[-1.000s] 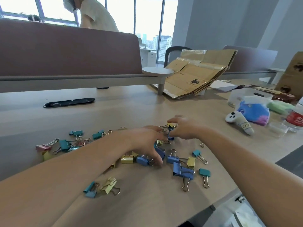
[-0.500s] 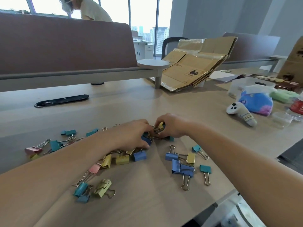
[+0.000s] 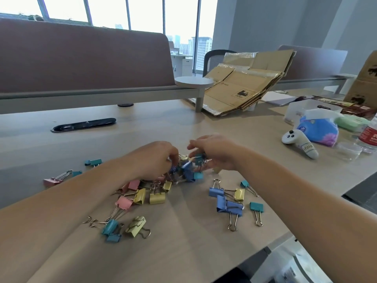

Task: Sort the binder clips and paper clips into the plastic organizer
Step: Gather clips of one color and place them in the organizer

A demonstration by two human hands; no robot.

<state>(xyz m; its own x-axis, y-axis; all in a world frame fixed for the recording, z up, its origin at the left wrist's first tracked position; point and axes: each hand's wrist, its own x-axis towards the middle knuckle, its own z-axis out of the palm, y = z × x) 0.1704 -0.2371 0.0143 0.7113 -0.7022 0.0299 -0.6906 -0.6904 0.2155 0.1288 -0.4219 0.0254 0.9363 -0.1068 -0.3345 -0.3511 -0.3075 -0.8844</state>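
Head view: both hands meet over a tangled cluster of binder clips [image 3: 184,170] at the middle of the light wooden table [image 3: 183,252]. The left hand [image 3: 152,162] is curled palm-down, its fingers closed around clips at the left side of the cluster. The right hand [image 3: 214,152] reaches in from the right with fingers bent toward the same cluster; a teal clip [image 3: 198,158] sits at its fingertips, but motion blur prevents confirming whether the fingers are pinched on it or merely touching it. The cluster lies directly between and beneath the two hands, with blue and teal clips hanging at its lower edge.

Loose clips surround the grip zone:
- Just below the left hand: pink clips [image 3: 133,184] and yellow clips [image 3: 157,198], touching one another.
- Nearer the table's front edge: a pink clip [image 3: 123,202], a teal pair [image 3: 111,229] and a pale yellow clip [image 3: 136,226].
- Below the right forearm: two blue clips [image 3: 229,206], a yellow clip [image 3: 239,194] and a teal clip [image 3: 256,207].
- Well to the left: a pink clip [image 3: 53,180] and a teal clip [image 3: 93,162].

A clear plastic container [image 3: 293,113] stands at the far right of the table, well apart from the hands; its compartments cannot be made out. A white controller [image 3: 297,142] lies near it.
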